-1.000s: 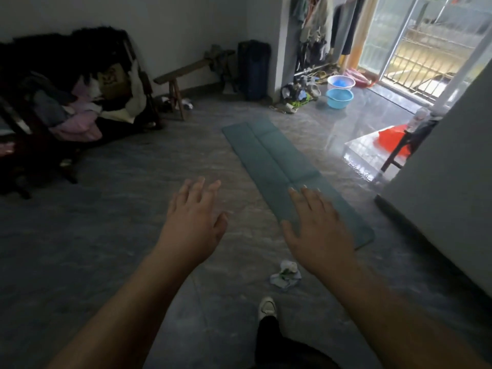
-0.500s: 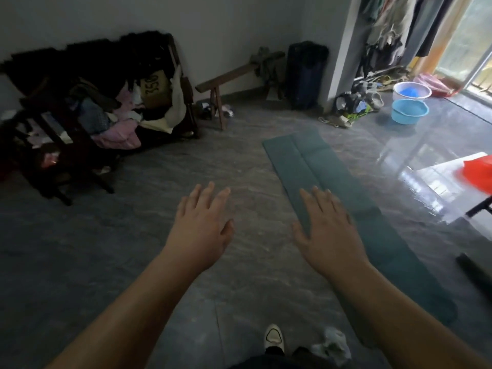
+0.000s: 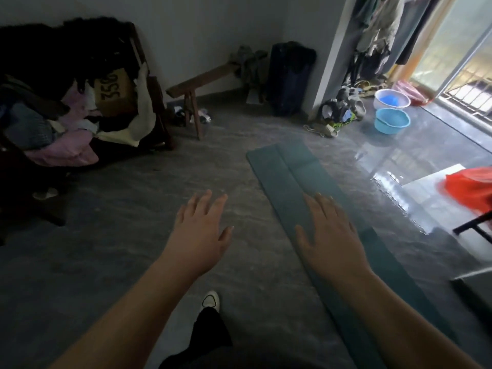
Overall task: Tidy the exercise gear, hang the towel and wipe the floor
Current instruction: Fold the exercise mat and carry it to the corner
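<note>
Plainly, both hands are stretched forward with palms down and fingers straight, holding nothing. The left hand [image 3: 200, 230] has its fingers slightly spread, thumb out to the side, and shows over bare grey floor [image 3: 119, 235]. The right hand [image 3: 328, 233] has its fingers close together and shows over the near half of the green exercise mat [image 3: 287, 171]; whether it touches the mat or hangs above it cannot be told from this view.

The mat lies unrolled on the floor, a long narrow strip with a crease down its length, running from the lower right edge of the view up toward the middle of the room. Below the hands, a white shoe [image 3: 210, 300] and a dark trouser leg [image 3: 207, 331] stand on the floor just left of the mat.

Farther out, a wooden bench [image 3: 202, 81] stands by the back wall, with a dark suitcase [image 3: 288, 78] upright just beside it. To the left sits a heap of clothes [image 3: 66, 129] on dark furniture. To the right, past the mat, a blue basin [image 3: 392, 124] and a white basin [image 3: 392, 98] rest on the wet, shiny floor near the glass door [image 3: 458, 49], under hanging clothes [image 3: 380, 27]. A red cloth [image 3: 471, 190] lies at the right edge.
</note>
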Tool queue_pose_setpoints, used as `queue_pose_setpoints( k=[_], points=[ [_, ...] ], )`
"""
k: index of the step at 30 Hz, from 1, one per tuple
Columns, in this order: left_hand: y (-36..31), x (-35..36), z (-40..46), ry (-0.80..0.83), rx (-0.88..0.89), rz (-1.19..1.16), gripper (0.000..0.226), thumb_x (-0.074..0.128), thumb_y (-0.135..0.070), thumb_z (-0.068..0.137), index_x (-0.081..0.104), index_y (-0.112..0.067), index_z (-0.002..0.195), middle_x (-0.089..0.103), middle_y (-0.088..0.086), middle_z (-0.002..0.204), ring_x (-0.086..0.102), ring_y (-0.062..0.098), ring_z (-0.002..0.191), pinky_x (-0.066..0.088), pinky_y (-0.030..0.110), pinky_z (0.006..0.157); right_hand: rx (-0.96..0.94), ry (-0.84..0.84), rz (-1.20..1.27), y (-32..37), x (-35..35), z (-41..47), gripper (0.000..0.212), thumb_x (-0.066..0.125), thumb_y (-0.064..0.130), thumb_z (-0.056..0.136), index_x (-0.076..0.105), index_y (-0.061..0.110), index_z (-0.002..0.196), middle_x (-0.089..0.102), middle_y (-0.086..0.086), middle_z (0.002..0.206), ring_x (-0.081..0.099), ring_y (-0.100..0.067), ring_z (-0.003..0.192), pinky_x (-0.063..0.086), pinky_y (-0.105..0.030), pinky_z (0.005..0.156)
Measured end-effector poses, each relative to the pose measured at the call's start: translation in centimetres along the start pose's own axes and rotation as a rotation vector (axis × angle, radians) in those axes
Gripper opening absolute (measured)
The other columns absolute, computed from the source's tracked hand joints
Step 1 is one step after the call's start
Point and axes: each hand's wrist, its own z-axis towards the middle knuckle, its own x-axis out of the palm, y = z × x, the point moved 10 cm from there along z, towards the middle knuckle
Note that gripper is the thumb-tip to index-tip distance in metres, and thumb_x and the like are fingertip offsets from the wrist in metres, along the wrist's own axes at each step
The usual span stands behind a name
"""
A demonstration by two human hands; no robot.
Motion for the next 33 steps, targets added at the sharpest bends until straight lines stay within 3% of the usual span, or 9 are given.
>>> queue_pose_setpoints(
  k=[3,6,11,15,20,23,27,33],
  points=[
    [1.4,-0.5,7.6,0.052,0.096,0.028,0.070,0.041,-0.051,0.097,0.008,-0.032,0.155,0.006,0.005,0.166,0.004,0.029,0.152,0.011,0.048,0.122,0.103,-0.017,0.018,0.5,0.6,4.9,0.074,0.024,0.059,0.088,0.023,0.027,0.154,0.025,-0.002,0.162,0.019,-0.024,0.149,0.023,-0.044,0.119],
    [0.6,-0.6,14.8,0.112,0.207,0.042,0.072,0.045,-0.050,0.095,0.011,-0.030,0.156,0.009,0.007,0.165,0.007,0.030,0.151,0.013,0.047,0.122,0.193,-0.016,0.036,0.4,0.5,8.5,0.069,0.029,0.057,0.092,0.022,0.029,0.154,0.023,-0.001,0.163,0.016,-0.022,0.150,0.021,-0.043,0.121],
    [-6.5,1.2,23.7,0.165,0.450,0.076,0.074,0.043,-0.052,0.090,0.016,-0.027,0.154,0.017,0.010,0.163,0.016,0.033,0.149,0.019,0.051,0.120,0.391,-0.042,0.030,-3.3,-0.8,11.5,0.065,0.040,0.051,0.096,0.020,0.030,0.155,0.019,0.001,0.163,0.013,-0.022,0.151,0.019,-0.044,0.121],
    [-14.6,4.7,28.5,0.227,0.676,0.155,0.074,0.022,-0.059,0.088,0.025,-0.021,0.151,0.020,0.011,0.163,0.013,0.033,0.150,0.019,0.051,0.120,0.519,-0.042,0.017,-8.9,-0.4,13.2,0.067,0.033,0.052,0.094,0.020,0.027,0.155,0.019,-0.002,0.164,0.013,-0.023,0.151,0.020,-0.046,0.121],
    [-23.7,7.9,33.2,0.239,0.771,0.155,0.071,0.046,-0.051,0.094,0.019,-0.027,0.155,0.018,0.010,0.163,0.013,0.031,0.150,0.017,0.050,0.120,0.629,-0.059,0.011,-17.3,1.4,15.5,0.070,0.030,0.053,0.088,0.030,0.025,0.152,0.030,-0.006,0.160,0.024,-0.028,0.148,0.028,-0.049,0.117],
    [-28.1,10.9,36.4,0.272,0.810,0.195,0.072,0.048,-0.051,0.093,0.020,-0.027,0.155,0.019,0.009,0.163,0.015,0.030,0.150,0.018,0.050,0.120,0.672,-0.039,0.016,-22.5,3.0,17.5,0.070,0.035,0.051,0.086,0.037,0.023,0.149,0.037,-0.009,0.156,0.031,-0.031,0.145,0.033,-0.051,0.113],
    [-32.5,14.9,39.8,0.340,0.875,0.237,0.072,0.046,-0.049,0.094,0.017,-0.026,0.156,0.016,0.009,0.164,0.011,0.029,0.151,0.014,0.048,0.121,0.738,-0.019,0.061,-27.9,5.4,19.8,0.070,0.041,0.049,0.087,0.034,0.024,0.151,0.034,-0.007,0.158,0.027,-0.029,0.147,0.029,-0.051,0.115],
    [-36.2,24.9,44.3,0.512,0.990,0.345,0.072,0.044,-0.049,0.095,0.011,-0.028,0.156,0.009,0.005,0.166,0.003,0.024,0.152,0.009,0.045,0.123,0.877,-0.028,0.187,-34.7,12.7,22.2,0.070,0.037,0.047,0.084,0.041,0.021,0.148,0.039,-0.008,0.156,0.032,-0.028,0.145,0.033,-0.050,0.114]
  ],
)
